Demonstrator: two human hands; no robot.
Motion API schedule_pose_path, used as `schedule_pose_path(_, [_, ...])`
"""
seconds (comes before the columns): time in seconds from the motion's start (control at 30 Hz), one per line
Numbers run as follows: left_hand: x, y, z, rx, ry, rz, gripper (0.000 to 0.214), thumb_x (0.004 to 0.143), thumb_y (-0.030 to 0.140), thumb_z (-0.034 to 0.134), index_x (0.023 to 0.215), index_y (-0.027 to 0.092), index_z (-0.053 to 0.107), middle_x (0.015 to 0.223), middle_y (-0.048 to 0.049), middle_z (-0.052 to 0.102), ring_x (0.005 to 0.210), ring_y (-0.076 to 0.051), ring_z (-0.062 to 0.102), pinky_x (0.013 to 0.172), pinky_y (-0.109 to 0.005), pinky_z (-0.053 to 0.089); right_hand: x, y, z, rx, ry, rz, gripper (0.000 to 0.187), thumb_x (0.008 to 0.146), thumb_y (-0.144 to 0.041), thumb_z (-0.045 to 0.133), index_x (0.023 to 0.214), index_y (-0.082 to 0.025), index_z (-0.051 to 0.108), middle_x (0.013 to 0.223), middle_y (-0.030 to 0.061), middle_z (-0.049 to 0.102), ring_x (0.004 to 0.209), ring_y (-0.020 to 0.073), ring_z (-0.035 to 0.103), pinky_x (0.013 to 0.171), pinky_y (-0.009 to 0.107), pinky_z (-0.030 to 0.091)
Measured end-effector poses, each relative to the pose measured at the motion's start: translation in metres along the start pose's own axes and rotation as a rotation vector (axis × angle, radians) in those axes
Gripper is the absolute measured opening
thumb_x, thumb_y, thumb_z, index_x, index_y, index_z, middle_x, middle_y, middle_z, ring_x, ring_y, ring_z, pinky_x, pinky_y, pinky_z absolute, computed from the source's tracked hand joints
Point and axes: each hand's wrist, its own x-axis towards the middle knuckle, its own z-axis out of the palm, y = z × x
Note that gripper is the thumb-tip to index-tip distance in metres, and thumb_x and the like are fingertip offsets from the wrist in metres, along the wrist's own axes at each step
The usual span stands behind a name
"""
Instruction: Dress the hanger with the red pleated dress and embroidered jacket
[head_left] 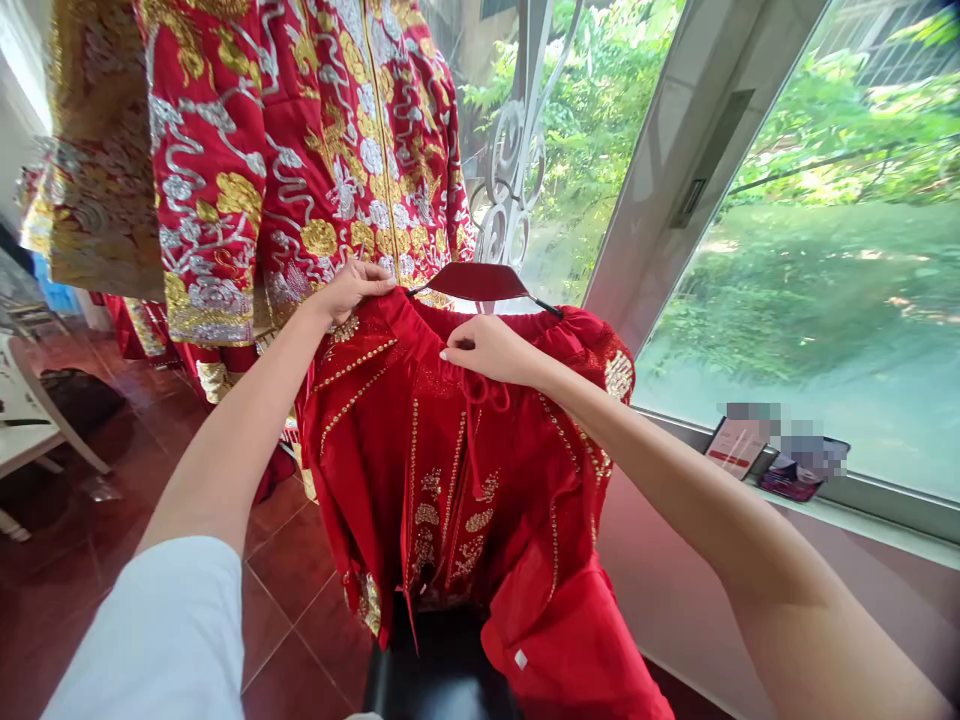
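Skirt (450, 480) in left hand (351, 288), right hand (487, 350)

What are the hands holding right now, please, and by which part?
Both hold the red embroidered skirt by its waistband: the left hand grips its left end beside the red hanger, the right hand pinches the middle, just above the drawstring.

The red skirt (450, 480) is cut off at the bottom edge, and the cards (739, 445) on the sill (870, 512) are blurred.
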Motion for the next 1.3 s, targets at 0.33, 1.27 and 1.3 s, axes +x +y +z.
schedule_pose_path(0.33, [-0.038,0.030,0.009,0.222,-0.172,0.279,0.035,0.077,0.045,0.066,0.100,0.019,0.069,0.106,-0.0078,0.067,0.098,-0.020,0.062,0.089,-0.034,0.049,0.017,0.013,0.019,0.073,0.225,0.130,0.016,0.077,-0.024,0.063,0.066,-0.016,0.070,0.068,0.0046,0.065,0.062,0.0148,0.053,0.060,0.029,0.036])
schedule_pose_path(1.27, [-0.038,0.038,0.003,0.401,-0.267,0.275,0.039,0.083,0.047,0.057,0.103,0.015,0.067,0.092,-0.0074,0.067,0.083,-0.018,0.061,0.076,-0.031,0.047,-0.012,-0.005,-0.015,0.348,0.141,0.065,0.009,0.067,-0.012,0.060,0.059,-0.012,0.063,0.055,0.0008,0.058,0.052,0.0077,0.046,0.052,0.025,0.035])
schedule_pose_path(1.3, [-0.038,0.037,0.002,0.380,-0.249,0.218,0.038,0.082,0.047,0.057,0.094,0.013,0.068,0.077,-0.0047,0.065,0.070,-0.015,0.058,0.067,-0.028,0.045,-0.012,-0.004,-0.014,0.348,0.153,0.064,0.010,0.067,-0.013,0.059,0.058,-0.012,0.062,0.054,0.0004,0.057,0.051,0.0077,0.046,0.052,0.025,0.035])
